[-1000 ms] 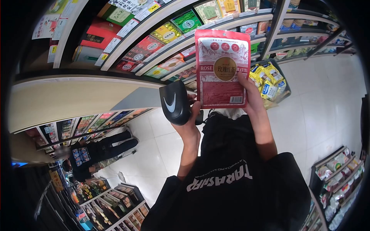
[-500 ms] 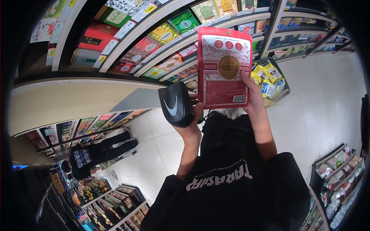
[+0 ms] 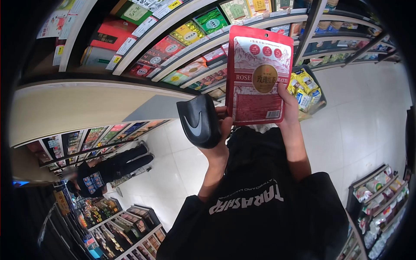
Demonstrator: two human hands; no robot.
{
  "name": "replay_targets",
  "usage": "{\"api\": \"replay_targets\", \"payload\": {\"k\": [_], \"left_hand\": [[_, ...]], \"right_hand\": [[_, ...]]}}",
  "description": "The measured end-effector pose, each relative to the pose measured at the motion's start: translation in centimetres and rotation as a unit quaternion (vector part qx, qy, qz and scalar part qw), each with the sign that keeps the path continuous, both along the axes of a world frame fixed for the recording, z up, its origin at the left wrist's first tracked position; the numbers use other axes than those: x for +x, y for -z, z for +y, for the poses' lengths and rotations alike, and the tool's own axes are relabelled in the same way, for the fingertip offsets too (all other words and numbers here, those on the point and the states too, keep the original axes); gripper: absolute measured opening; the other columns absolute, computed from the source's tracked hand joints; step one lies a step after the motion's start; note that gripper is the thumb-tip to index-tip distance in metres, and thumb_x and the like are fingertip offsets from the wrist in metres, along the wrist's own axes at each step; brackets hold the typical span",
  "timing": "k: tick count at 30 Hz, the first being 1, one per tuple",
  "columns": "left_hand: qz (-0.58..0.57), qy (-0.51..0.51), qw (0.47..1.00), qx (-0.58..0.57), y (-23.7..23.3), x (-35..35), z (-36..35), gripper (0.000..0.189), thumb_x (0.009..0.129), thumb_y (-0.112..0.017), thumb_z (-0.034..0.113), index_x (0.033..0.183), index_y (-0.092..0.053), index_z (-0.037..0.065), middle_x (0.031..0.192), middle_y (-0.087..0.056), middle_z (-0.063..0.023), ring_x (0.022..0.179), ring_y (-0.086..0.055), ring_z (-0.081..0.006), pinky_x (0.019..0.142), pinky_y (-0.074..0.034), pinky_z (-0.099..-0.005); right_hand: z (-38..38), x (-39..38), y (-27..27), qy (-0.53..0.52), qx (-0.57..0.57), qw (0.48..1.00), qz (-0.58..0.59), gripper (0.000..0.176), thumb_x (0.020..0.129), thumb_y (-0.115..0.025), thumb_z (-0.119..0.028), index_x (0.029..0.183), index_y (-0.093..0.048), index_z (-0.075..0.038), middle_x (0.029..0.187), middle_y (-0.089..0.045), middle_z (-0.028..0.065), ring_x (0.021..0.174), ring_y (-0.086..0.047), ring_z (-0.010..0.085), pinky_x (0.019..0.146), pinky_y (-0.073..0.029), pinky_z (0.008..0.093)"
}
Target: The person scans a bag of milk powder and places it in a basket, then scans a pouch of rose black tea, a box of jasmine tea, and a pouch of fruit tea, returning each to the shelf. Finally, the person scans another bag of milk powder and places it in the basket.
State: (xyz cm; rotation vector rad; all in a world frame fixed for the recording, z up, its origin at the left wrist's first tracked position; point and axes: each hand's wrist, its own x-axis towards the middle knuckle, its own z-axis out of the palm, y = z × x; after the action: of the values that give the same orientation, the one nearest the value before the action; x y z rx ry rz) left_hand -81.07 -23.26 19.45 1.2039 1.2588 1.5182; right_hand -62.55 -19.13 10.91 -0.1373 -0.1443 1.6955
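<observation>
A red and white pouch of rose tea (image 3: 261, 104) is held upright in my right hand (image 3: 291, 112), thumb across the front at its right edge. Its face is toward me, with a round gold label and a barcode (image 3: 272, 114) at the lower right. My left hand (image 3: 220, 147) is closed around a black barcode scanner (image 3: 198, 121) with a grey curved mark on top. The scanner's body hides part of that hand. It sits just left of the pouch's lower left corner, fingertips close to the pouch edge.
Shelves (image 3: 182, 60) of boxed and bagged goods curve across the front. A bin (image 3: 321, 102) of yellow packets stands on the floor behind the pouch. Another person (image 3: 102, 175) is in the aisle at left. A low rack (image 3: 377, 190) of bagged goods stands at lower right.
The pouch has shifted slightly to the right and looks a little larger. The scanner has dropped slightly. Both hands keep their grip.
</observation>
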Motion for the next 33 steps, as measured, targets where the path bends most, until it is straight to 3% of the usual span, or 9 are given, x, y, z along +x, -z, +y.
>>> {"api": "replay_targets", "payload": {"k": [1,7,13,22,33], "left_hand": [[-0.006,-0.004,1.0,-0.014,0.0,-0.1,-0.1,0.052,0.075,-0.072,-0.01,0.122,-0.054,0.002,0.105,-0.066,-0.013,0.091,-0.064,-0.0197,0.082,-0.051,-0.0317],[-0.058,-0.063,0.996,-0.021,0.9,-0.6,-0.4,0.051,0.075,-0.071,-0.01,0.122,-0.054,0.002,0.105,-0.068,-0.0148,0.084,-0.065,-0.0184,0.07,-0.05,-0.0269],[-0.113,-0.074,0.991,-0.003,1.6,-0.9,-0.3,0.05,0.075,-0.071,-0.01,0.121,-0.055,0.002,0.106,-0.068,-0.0171,0.082,-0.064,-0.0175,0.068,-0.049,-0.0264],[-0.112,-0.087,0.99,-0.004,1.4,-0.5,-0.2,0.049,0.076,-0.069,-0.012,0.121,-0.055,0.0,0.106,-0.068,-0.0162,0.089,-0.066,-0.0199,0.068,-0.049,-0.0275],[-0.078,-0.088,0.993,-0.001,1.6,-0.3,0.6,0.048,0.078,-0.068,-0.012,0.122,-0.054,0.001,0.101,-0.069,-0.013,0.085,-0.065,-0.0169,0.068,-0.05,-0.0263]], "right_hand": [[-0.1,-0.1,-0.1,-0.002,0.002,1.0,-0.001,0.041,0.104,-0.044,-0.023,0.139,-0.042,-0.001,0.132,-0.056,0.018,0.118,-0.059,0.0292,0.1,-0.051,0.0443],[-0.4,-0.7,-2.0,-0.006,0.001,0.998,-0.068,0.037,0.103,-0.047,-0.017,0.136,-0.045,-0.001,0.128,-0.059,0.0153,0.114,-0.062,0.0251,0.097,-0.052,0.0394],[-0.5,-1.1,-2.1,-0.018,-0.017,0.991,-0.132,0.037,0.101,-0.05,-0.017,0.135,-0.047,-0.001,0.126,-0.06,0.0138,0.112,-0.062,0.0219,0.094,-0.053,0.0357],[-0.7,-1.3,-3.2,0.001,-0.045,0.986,-0.159,0.038,0.099,-0.053,-0.015,0.133,-0.047,0.0,0.121,-0.062,0.013,0.108,-0.064,0.0206,0.092,-0.054,0.0343],[0.0,-1.3,-4.5,-0.007,-0.06,0.977,-0.204,0.038,0.096,-0.058,-0.02,0.128,-0.053,0.001,0.114,-0.065,0.0103,0.1,-0.066,0.0152,0.086,-0.054,0.0296]]}}
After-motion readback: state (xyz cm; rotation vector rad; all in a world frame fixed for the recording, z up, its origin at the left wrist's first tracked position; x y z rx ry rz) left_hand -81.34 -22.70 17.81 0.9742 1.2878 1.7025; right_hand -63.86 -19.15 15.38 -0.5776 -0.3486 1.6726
